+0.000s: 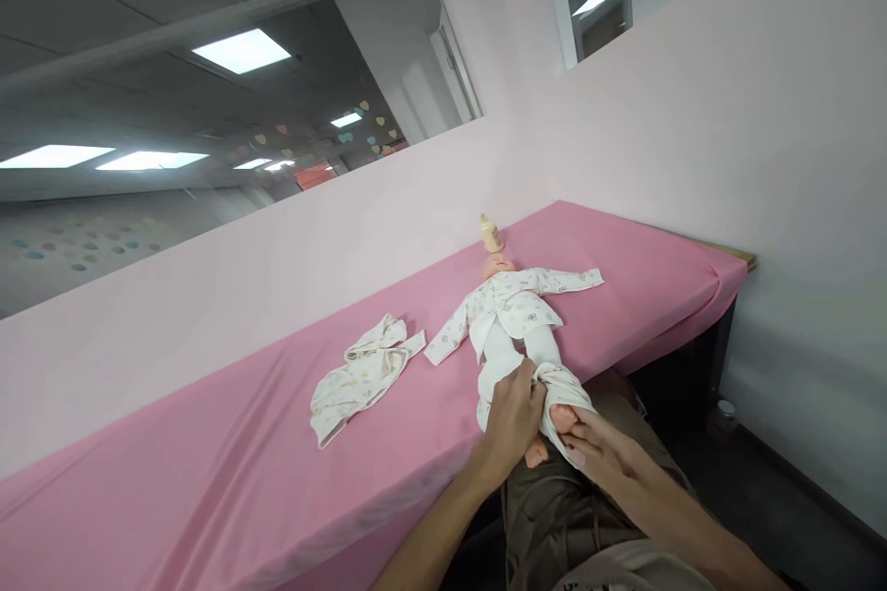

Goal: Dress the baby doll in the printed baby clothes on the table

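Observation:
A baby doll (pixel 499 267) lies on its back, dressed in a white patterned long-sleeved top (pixel 509 305) that hangs open below the chest. White trousers (pixel 565 385) are bunched around its lower legs, and both bare feet stick out toward me. My left hand (pixel 514 411) is closed on the trouser fabric between the legs, its fingertips partly hidden. My right hand (pixel 601 445) grips the doll's foot (pixel 564 418) at the trouser hem, with the fingers around it. The other foot (pixel 536 452) pokes out below my left hand.
A pink cloth (pixel 228 471) covers the table. A small patterned baby garment (pixel 364 379) lies left of the doll. Behind its head stands a cream pump bottle (pixel 492 234) near the wall. Walls border the table at the back and right. My lap (pixel 561 508) touches the front edge.

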The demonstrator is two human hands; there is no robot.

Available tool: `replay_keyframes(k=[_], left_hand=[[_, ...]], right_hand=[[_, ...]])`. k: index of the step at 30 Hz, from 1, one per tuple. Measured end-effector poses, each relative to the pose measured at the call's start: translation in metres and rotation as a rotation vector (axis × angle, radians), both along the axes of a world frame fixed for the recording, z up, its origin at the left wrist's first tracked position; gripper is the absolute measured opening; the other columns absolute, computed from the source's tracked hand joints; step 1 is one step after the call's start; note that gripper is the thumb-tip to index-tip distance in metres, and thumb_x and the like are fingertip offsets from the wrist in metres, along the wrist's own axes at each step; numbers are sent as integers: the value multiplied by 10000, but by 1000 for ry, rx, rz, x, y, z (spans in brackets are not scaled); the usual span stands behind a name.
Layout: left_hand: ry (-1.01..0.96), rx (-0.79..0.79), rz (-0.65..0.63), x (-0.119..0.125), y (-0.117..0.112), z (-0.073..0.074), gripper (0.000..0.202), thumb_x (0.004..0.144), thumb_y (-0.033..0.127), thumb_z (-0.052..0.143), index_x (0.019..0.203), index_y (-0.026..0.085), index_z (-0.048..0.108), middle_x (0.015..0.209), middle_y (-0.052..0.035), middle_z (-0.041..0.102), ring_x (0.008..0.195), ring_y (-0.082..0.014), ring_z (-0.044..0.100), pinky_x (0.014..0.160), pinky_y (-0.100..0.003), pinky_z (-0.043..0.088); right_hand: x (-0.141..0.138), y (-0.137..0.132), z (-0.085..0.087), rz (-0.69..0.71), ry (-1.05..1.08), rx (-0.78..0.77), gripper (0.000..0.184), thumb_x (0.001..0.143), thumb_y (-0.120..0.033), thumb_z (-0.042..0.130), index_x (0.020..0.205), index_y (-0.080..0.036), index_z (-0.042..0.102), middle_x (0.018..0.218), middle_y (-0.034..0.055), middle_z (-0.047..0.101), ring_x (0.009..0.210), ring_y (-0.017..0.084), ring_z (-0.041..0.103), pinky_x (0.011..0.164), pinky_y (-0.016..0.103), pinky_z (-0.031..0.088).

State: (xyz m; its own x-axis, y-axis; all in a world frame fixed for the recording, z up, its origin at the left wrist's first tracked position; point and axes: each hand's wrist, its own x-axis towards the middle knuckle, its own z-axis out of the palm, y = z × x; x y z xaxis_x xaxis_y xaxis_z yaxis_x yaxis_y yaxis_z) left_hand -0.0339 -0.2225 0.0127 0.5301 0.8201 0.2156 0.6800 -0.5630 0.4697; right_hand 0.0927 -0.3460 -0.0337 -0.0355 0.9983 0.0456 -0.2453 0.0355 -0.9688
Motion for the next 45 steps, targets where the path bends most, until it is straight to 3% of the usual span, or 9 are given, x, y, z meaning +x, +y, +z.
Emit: replay_keyframes(k=[3,6,13,19,24,30,34,40,45], left_hand=[[7,59,-18,-1,6,-2,126,877,162,357,770,205,407,676,23,487,622,-127,417,579,-260,266],[33,116,-7,-1,9,-3,151,887,156,351,776,201,443,700,11,529,632,-133,451,576,-262,293],[90,466,-124,-3,18,-10,223,897,119,390,1010,183,571,887,-47,644,828,-185,560,718,-306,412],[137,575,-173,-8,33,-7,204,907,152,423,1003,170,602,833,-57,635,824,-204,548,743,-342,432],[132,551,-223,-17,31,-6,191,949,215,415,1008,166,590,888,-62,648,837,-194,559,766,-342,448],[125,647,-232,-53,26,-21,243,943,325,487,1111,171,571,1013,-90,661,965,-215,583,891,-381,448],[108,482,-207,-80,28,-21,267,941,373,483,1115,187,564,1035,-79,657,977,-204,592,885,-364,466],[33,149,-156,-94,32,-7,243,969,351,390,996,206,583,976,-47,638,933,-174,586,858,-338,484],[29,81,-140,-94,25,-11,326,927,414,467,1163,211,560,1171,-85,616,1063,-204,581,905,-364,493]], right_hand=[[8,-1,3,20,-240,-20,657,912,-443,514,1499,-263,281,1422,89,486,1307,235,464,1080,381,393],[10,9,-3,-61,-491,112,455,954,-374,415,1396,-273,454,1298,76,593,1192,237,558,997,374,454],[5,45,-55,-587,-902,378,300,880,-189,449,1134,-256,593,1081,91,649,1005,282,576,896,471,462],[21,73,-88,-785,-945,512,246,891,-290,517,1131,-255,561,1157,121,565,1119,295,510,988,519,404],[42,89,-90,-646,-876,464,416,858,-365,580,1240,-221,499,1226,135,540,1177,298,478,1012,508,394],[79,84,-55,-266,-795,417,443,783,-402,675,1173,-204,609,1242,117,577,1260,299,433,1083,509,321],[99,81,-33,62,-531,274,457,872,-419,568,1286,-225,570,1324,95,560,1250,262,488,1075,458,366],[90,107,-15,63,-405,182,381,892,-443,522,1162,-195,625,1168,96,646,1106,243,589,956,412,463],[79,122,-12,155,-400,194,314,851,-439,586,1017,-174,614,904,37,657,816,163,604,731,288,479]])
